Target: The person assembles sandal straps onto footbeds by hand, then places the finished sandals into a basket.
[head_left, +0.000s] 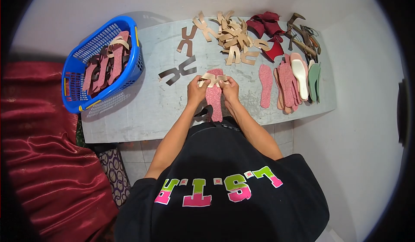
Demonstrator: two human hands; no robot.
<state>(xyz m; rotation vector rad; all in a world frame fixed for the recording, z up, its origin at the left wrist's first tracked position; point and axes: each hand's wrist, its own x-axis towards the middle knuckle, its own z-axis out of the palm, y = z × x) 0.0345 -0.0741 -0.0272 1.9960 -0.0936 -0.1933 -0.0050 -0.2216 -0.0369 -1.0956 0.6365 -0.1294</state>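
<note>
A beige strap piece (214, 78) lies across the upper part of a pink speckled sole (214, 101), near the table's front edge. My left hand (197, 89) pinches the strap's left side, and my right hand (229, 88) pinches its right side. The sole points away from me, its narrow end close to my black shirt. A dark curved object (205, 111) sits just left of the sole's lower end; what it is I cannot make out. Dark strap pieces (178, 72) rest on the table left of my hands.
A blue basket (139, 64) holding pink soles and straps stands at the left. Beige straps (235, 36), dark red pieces (271, 28) and hammers (302, 36) lie at the back. Pink (285, 84), white (299, 75) and green soles (314, 82) are at the right.
</note>
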